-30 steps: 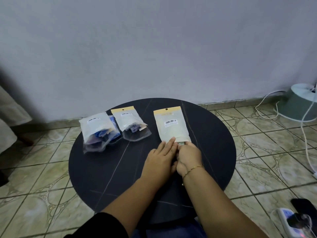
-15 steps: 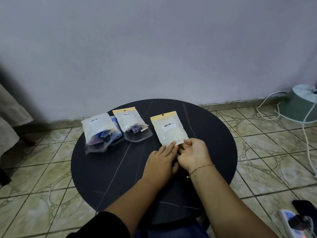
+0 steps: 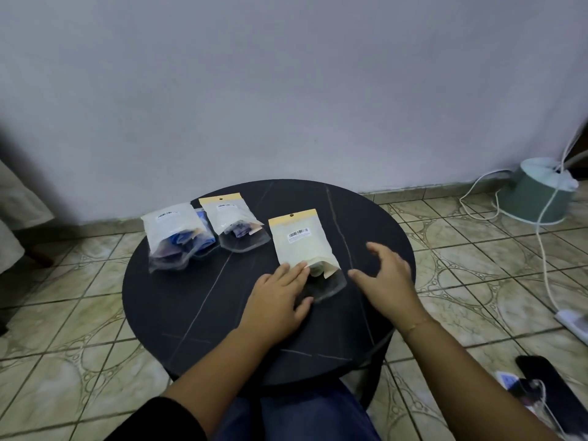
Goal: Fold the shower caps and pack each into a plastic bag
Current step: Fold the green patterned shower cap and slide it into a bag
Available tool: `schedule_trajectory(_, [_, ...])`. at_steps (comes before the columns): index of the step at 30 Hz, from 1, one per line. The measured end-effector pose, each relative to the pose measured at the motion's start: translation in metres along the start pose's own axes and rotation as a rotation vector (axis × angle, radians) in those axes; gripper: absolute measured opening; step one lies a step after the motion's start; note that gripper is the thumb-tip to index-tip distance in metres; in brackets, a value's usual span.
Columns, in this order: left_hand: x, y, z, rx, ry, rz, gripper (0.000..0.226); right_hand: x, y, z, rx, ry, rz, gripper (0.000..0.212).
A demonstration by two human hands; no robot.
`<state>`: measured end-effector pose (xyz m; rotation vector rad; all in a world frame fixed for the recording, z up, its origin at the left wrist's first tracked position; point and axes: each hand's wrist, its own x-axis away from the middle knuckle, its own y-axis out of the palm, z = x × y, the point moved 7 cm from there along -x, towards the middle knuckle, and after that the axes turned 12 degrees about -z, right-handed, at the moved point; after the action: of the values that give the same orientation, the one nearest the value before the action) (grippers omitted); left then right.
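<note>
Round black worktop [image 3: 203, 313] with pale veins, in front of me. Patterned beige floor tiles [image 3: 461, 256] all round. Plain grey wall [image 3: 286, 90] far side. Far right I see green-grey lamp base [image 3: 537, 198], white cable [image 3: 544, 259] trailing near to power strip [image 3: 572, 323]. Pale cloth [image 3: 16, 202] at left edge.

Dim, flat indoor light, dark shadow at left, slight motion blur, wide-angle bending at edges.
</note>
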<state>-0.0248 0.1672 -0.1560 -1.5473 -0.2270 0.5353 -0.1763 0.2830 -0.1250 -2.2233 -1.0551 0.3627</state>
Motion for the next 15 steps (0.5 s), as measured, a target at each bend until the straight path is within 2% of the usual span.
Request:
schedule_trajectory(4, [0.012,0.002,0.007,0.080,0.056,-0.063,0.064,-0.004,0.030,-0.048,0.453,-0.278,-0.095,0.066])
schedule_trajectory(8, [0.026,0.000,0.012,0.090,0.104,-0.047,0.063,-0.012,0.061,-0.063,0.861,-0.402,-0.155,0.047])
schedule_trajectory(10, [0.033,-0.001,0.013,0.097,0.113,-0.049,0.059,-0.012,0.067,-0.064,0.914,-0.451,-0.147,0.037])
schedule_trajectory(15, [0.042,-0.005,0.016,0.064,0.157,-0.016,0.049,-0.005,0.070,-0.062,0.887,-0.504,-0.106,0.031])
